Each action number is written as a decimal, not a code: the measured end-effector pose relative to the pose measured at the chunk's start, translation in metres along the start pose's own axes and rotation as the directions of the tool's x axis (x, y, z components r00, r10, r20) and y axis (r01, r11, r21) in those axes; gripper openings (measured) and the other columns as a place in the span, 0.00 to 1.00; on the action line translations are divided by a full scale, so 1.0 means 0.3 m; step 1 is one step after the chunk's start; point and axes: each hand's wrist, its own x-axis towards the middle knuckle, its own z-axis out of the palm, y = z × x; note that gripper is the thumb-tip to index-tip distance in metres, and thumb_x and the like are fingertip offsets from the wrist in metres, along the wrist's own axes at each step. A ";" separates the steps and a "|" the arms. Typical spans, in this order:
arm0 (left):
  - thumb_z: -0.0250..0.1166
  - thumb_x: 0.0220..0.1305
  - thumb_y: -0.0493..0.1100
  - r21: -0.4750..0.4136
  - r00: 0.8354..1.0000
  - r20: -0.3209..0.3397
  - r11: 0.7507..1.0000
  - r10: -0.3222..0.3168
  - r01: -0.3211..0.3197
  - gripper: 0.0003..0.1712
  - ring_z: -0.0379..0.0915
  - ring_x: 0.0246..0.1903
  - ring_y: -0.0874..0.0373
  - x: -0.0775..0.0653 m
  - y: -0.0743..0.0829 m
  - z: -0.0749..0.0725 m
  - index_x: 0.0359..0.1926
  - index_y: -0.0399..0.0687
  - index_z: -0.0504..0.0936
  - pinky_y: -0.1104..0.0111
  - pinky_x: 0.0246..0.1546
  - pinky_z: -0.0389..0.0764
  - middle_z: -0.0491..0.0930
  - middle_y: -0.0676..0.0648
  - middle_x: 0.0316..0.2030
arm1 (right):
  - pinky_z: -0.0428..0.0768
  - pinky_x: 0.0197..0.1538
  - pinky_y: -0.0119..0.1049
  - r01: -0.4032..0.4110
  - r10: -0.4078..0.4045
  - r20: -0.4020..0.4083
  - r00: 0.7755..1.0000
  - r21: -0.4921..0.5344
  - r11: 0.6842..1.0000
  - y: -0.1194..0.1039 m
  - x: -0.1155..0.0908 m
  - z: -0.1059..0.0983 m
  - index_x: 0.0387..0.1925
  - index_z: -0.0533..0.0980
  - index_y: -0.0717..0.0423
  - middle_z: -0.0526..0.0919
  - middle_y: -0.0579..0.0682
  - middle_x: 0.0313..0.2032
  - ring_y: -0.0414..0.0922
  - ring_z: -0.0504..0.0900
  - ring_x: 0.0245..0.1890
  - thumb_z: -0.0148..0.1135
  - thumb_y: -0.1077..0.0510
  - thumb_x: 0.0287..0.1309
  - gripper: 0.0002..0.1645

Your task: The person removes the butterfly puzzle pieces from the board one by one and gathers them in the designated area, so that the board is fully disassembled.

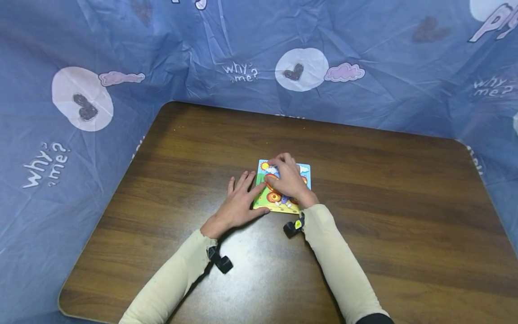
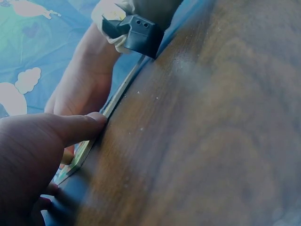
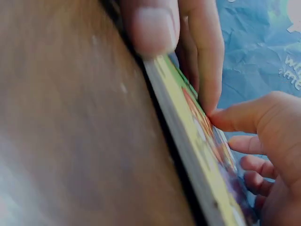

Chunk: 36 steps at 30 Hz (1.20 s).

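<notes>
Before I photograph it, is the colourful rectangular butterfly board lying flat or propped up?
Flat: the colourful butterfly board lies along the brown wooden table in both wrist views.

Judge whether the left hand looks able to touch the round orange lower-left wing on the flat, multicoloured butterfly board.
Probably yes: the left hand lies at the left side of the board, and the right hand leaves that wing uncovered.

Left hand splayed palm-down, right hand arched with fingers bent, sleeved left forearm and right forearm converging forward
</notes>
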 end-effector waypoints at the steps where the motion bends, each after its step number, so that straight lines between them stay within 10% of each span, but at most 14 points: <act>1: 0.64 0.63 0.64 -0.001 1.000 0.004 1.000 0.000 0.000 0.45 0.42 0.79 0.35 0.000 0.001 -0.001 0.75 0.53 0.63 0.33 0.75 0.43 0.51 0.34 0.78 | 0.66 0.65 0.55 0.005 -0.005 -0.009 1.000 0.004 1.000 0.004 -0.002 0.004 0.61 0.76 0.57 0.68 0.58 0.62 0.56 0.67 0.61 0.66 0.50 0.58 0.31; 36: 0.66 0.62 0.63 -0.012 1.000 0.000 1.000 -0.007 0.006 0.45 0.42 0.79 0.36 0.003 -0.003 0.002 0.75 0.53 0.63 0.32 0.74 0.44 0.51 0.34 0.78 | 0.68 0.52 0.48 -0.009 0.001 -0.090 0.996 -0.095 0.995 -0.018 0.011 0.060 0.66 0.72 0.52 0.76 0.56 0.57 0.53 0.70 0.53 0.63 0.45 0.59 0.35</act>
